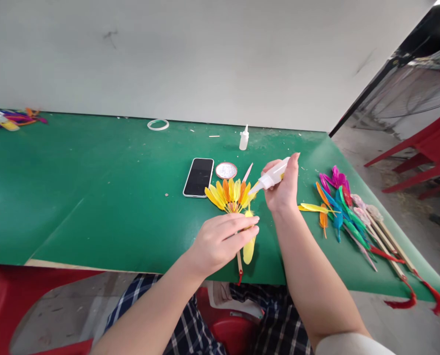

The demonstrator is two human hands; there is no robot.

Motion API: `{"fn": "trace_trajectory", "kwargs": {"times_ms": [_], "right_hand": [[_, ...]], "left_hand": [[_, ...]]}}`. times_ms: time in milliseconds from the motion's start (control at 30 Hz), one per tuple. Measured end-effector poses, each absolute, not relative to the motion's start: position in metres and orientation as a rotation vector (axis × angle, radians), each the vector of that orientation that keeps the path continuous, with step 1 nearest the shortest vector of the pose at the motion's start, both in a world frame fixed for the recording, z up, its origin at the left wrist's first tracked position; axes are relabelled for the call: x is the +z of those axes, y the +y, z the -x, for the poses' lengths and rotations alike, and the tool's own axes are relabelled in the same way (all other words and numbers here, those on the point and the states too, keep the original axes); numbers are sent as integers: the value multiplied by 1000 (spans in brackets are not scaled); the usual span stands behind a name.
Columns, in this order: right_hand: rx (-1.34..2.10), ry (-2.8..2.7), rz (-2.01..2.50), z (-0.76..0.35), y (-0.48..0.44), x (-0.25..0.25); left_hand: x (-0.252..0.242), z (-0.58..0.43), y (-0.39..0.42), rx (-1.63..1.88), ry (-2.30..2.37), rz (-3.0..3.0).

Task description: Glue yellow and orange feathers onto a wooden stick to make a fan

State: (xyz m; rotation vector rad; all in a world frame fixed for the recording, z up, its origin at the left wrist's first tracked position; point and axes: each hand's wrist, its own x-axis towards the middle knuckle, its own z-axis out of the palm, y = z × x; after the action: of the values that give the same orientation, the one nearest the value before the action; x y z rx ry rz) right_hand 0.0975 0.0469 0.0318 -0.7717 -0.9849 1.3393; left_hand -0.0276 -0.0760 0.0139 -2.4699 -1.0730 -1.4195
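Between the fingers of my left hand [223,241] is a yellow feather [249,249], its broad end hanging down and its quill end up. My right hand [284,190] is closed around a white glue bottle [276,173], tilted so the nozzle points down at the feather's quill. Beneath and beyond my left hand lies a fan of yellow and orange feathers [230,193]. Its wooden stick [239,261], with a red cord at the end, reaches toward the table's front edge. My left hand hides part of the fan and stick.
A phone [199,176], a round lid [226,170] and a small bottle [244,138] stand beyond the fan. Right of my arm lie coloured feathers [340,207] and sticks with red tassels [389,241]. A tape roll [158,124] lies near the wall.
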Motion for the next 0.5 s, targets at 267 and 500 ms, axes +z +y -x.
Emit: {"fn": "trace_trajectory", "kwargs": {"times_ms": [267,500], "right_hand": [[1342,-1051,737,-98,48,30],[1388,-1142,735,-99,47,32]], "left_hand": [[14,28,-76,-1409,-1067,2468],[14,28,-76,-1405,-1068,2466]]}}
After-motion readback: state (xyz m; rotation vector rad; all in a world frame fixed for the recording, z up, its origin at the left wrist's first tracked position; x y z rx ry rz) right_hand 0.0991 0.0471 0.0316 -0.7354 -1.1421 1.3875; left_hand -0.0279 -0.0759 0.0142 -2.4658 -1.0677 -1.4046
